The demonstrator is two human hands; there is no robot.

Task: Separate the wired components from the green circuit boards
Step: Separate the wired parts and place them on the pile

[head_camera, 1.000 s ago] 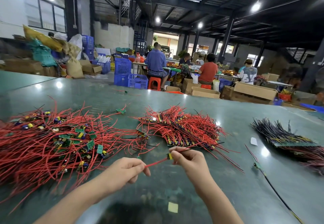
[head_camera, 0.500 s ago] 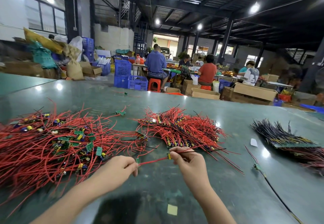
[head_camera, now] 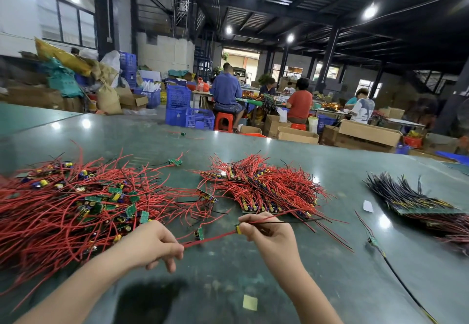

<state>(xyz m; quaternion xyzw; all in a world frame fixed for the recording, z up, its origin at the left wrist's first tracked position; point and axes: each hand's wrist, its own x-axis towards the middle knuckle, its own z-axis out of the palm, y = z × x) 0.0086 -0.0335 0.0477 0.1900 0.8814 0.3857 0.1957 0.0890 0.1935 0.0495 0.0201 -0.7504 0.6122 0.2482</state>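
My left hand point(head_camera: 152, 243) pinches the end of a red wire point(head_camera: 215, 236) that stretches to my right hand point(head_camera: 269, 232). My right hand grips a small yellow-ended component point(head_camera: 238, 229) with thin red and black wires trailing off to the right. A small green circuit board point(head_camera: 200, 233) lies on the table just behind the stretched wire. To the left spreads a big tangle of red wires with green boards point(head_camera: 76, 209). A second heap of red-wired components point(head_camera: 264, 186) lies behind my right hand.
The work goes on over a glossy green table point(head_camera: 291, 285). A stack of black-wired boards point(head_camera: 411, 199) sits at the right, with a loose black-wired board point(head_camera: 373, 241) nearer. A yellow paper scrap point(head_camera: 250, 302) lies close to me. People sit at tables beyond.
My left hand has slid left along the red wire, so a longer stretch shows between the hands. My right hand has stayed put.
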